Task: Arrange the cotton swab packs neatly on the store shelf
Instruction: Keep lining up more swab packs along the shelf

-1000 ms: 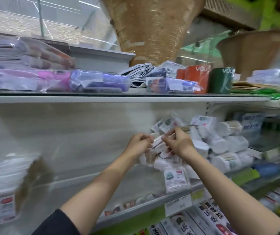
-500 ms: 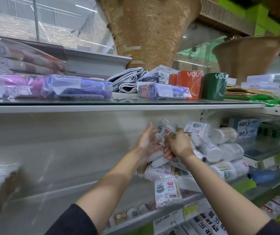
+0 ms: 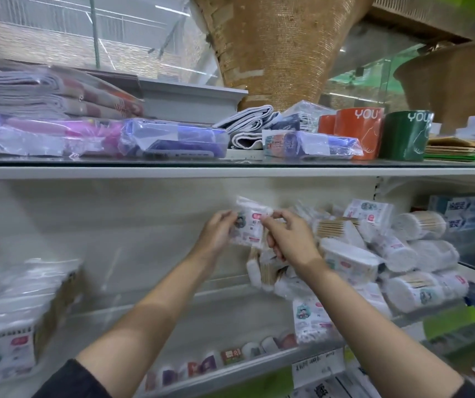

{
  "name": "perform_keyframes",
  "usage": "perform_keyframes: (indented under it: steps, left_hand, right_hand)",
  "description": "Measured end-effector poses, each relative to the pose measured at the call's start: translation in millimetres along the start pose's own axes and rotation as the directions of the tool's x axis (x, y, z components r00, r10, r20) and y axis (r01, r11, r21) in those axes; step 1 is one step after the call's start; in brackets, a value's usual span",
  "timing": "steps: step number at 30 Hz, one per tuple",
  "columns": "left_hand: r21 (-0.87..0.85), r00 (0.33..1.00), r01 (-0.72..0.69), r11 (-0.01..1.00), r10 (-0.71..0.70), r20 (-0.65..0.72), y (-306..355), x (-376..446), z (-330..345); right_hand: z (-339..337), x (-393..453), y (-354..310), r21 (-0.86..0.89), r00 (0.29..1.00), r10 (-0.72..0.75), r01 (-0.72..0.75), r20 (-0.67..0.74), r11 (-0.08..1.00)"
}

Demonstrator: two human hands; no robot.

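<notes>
A clear cotton swab pack [image 3: 250, 224] with a pink label is held upright in front of the shelf's white back wall. My left hand [image 3: 216, 234] grips its left side and my right hand [image 3: 289, 238] pinches its right edge. To the right, a loose pile of cotton swab packs [image 3: 374, 254] lies on the shelf [image 3: 216, 308], some flat, some rolled, with wooden sticks showing. One pack [image 3: 306, 318] stands at the shelf's front edge below my right forearm.
The upper shelf [image 3: 173, 170] carries wrapped cloths, an orange mug [image 3: 357, 127] and a green mug [image 3: 404, 136]. A white boxed pack [image 3: 15, 320] sits at the left. Small items line the lower shelf front by a price tag [image 3: 316, 367].
Both hands lifted one pack out of the pile, moving it up and to the left. The left hand, open half a second ago, now grips the pack.
</notes>
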State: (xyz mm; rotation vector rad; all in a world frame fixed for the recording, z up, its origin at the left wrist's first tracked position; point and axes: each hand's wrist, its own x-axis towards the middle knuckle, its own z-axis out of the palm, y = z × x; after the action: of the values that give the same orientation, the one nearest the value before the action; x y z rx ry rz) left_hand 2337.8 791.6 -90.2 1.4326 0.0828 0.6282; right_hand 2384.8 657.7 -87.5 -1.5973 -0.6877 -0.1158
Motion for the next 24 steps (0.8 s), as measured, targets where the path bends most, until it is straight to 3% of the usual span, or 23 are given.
perform_keyframes:
  steps: [4, 13, 19, 24]
  left_hand:
    - [-0.050, 0.998, 0.049, 0.998, -0.046, 0.051, 0.3, -17.4, -49.1]
    - [-0.129, 0.995, 0.072, 0.989, -0.081, -0.061, -8.5, -43.4, -126.7]
    - [-0.237, 0.991, 0.063, 0.969, -0.089, -0.101, -22.7, -48.0, -148.2]
    - [-0.265, 0.988, 0.059, 0.963, -0.094, -0.124, -33.4, -47.2, -156.3]
  right_hand:
    - [38.3, -9.6, -1.1, 0.109, 0.998, -0.022, 0.016, 0.056, 0.994]
    - [120.4, -17.5, 14.7, 0.195, 0.992, 0.023, -0.047, 0.123, 0.980]
    - [155.0, -20.3, 16.3, 0.404, 0.959, 0.181, -0.257, 0.217, 0.878]
    - [164.2, -22.1, 32.4, 0.358, 0.920, 0.211, -0.329, 0.330, 0.874]
